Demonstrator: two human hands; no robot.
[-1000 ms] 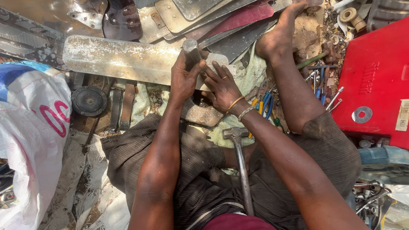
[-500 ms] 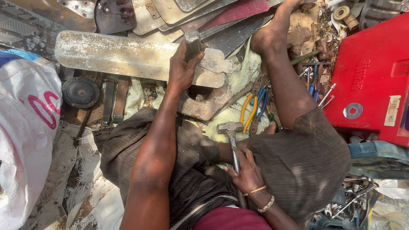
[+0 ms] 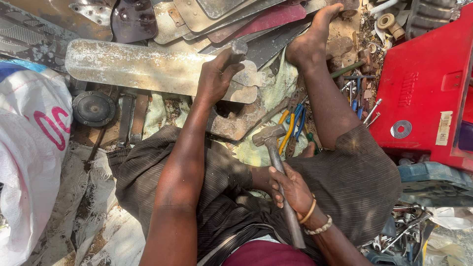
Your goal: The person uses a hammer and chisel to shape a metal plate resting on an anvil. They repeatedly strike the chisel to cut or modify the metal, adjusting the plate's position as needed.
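Note:
My left hand grips a short metal chisel, held upright with its tip on the root of a worn, pale metal fan blade. My right hand is closed round the handle of a steel hammer. The hammer head hangs above my lap, a little right of the blade and apart from the chisel. A rusty metal block lies under the blade's root. My bare right foot rests on scrap sheets beyond.
Scrap metal sheets are piled at the top. A red box stands at the right, with pliers and loose tools beside it. A white sack fills the left, and a round black part lies near it.
My right hand left the chisel, drew back to my lap and took the hammer by its handle. My left hand stayed on the chisel over the blade.

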